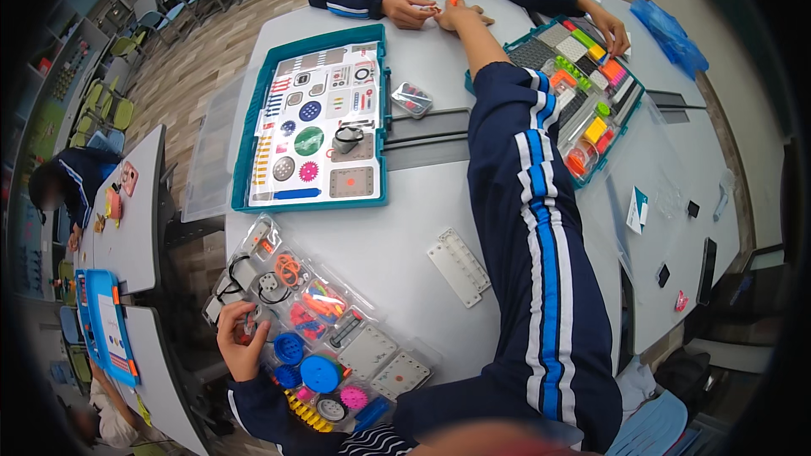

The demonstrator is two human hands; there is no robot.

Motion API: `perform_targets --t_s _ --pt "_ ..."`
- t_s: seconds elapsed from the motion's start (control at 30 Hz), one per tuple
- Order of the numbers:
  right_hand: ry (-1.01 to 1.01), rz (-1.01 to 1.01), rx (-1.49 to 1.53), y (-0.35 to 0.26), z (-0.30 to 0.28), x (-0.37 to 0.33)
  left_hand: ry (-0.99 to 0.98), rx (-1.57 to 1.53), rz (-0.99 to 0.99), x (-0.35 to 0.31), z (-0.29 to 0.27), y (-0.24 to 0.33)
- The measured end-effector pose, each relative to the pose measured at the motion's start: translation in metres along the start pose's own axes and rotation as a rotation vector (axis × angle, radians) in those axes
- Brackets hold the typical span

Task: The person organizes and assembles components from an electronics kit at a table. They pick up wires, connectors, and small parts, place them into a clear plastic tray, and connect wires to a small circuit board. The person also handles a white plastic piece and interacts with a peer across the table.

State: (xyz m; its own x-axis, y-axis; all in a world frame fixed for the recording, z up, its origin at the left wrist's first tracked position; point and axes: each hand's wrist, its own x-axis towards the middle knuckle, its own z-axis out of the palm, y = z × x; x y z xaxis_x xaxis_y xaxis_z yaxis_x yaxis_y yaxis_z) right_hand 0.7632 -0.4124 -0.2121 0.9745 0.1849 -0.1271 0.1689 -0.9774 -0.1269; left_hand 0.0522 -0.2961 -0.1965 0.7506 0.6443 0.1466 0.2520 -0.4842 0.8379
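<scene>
Piece (455, 1), small and orange, at the fingers of the right hand (465, 17), close to the desk's (431, 194) far edge. Right arm is extended across the desk; whether its fingers grip the piece cannot be told. A co-worker's hand (409, 11) is just beside it, on the left. Left arm is bent; left hand (242, 342) is at the left edge of the clear parts tray (420, 350), toward the desk's near left corner, thumb and fingers curled; what they grasp, if anything, cannot be told. Grey strips (459, 267) lie between tray and right sleeve.
</scene>
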Motion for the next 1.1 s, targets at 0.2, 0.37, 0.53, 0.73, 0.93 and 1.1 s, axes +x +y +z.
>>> perform_targets --t_s 0.2,0.37,0.53,0.73,0.93,1.1 --pt "0.046 -0.014 0.073 0.007 -0.001 -0.007 -0.020 -0.007 0.031 0.001 0.001 -0.003" --pt "0.075 -0.025 0.115 0.006 0.004 -0.006 -0.014 0.009 0.016 0.000 -0.001 -0.007" --pt "0.171 -0.126 0.087 0.005 0.010 -0.008 -0.022 0.006 0.001 0.000 -0.002 -0.013" --pt "0.322 -0.199 0.179 0.016 0.001 -0.039 -0.031 -0.033 0.019 0.001 -0.003 -0.015" --pt "0.333 -0.416 0.339 0.041 -0.032 -0.085 -0.033 -0.094 -0.002 0.003 -0.004 -0.023" --pt "0.285 -0.673 0.726 0.111 -0.074 -0.168 -0.038 -0.117 0.014 0.003 -0.006 -0.033"
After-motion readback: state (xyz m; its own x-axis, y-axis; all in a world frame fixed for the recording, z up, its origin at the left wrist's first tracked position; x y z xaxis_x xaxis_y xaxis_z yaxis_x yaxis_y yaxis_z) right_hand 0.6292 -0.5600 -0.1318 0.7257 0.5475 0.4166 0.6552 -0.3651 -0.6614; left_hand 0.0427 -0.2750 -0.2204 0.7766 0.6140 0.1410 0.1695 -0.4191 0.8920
